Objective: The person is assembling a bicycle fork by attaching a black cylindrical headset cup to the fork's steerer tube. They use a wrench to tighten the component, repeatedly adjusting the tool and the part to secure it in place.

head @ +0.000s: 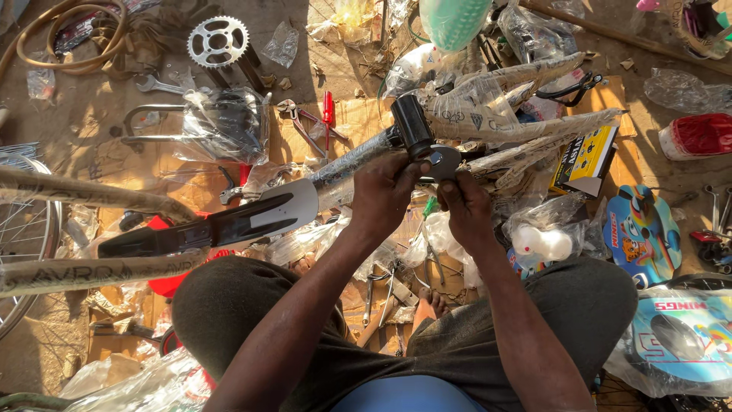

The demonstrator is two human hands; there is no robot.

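Sitting low on the ground, the person keeps both knees apart so the work stays between them. The left hand [383,191] wraps around the plastic-wrapped bicycle frame tube [354,162], fingers clamped on it to keep it steady. The right hand [463,204] has its fingers pinched together on a round grey metal cup [442,161], pressed against the black cylindrical shell of the frame [412,122] at about 12 o'clock from the hands. At 10 o'clock lie red-handled pliers [299,122] and a red screwdriver [328,114] on flat brown cardboard [358,114], within reach. Farther at 11 o'clock rests a toothed steel sprocket [219,42].
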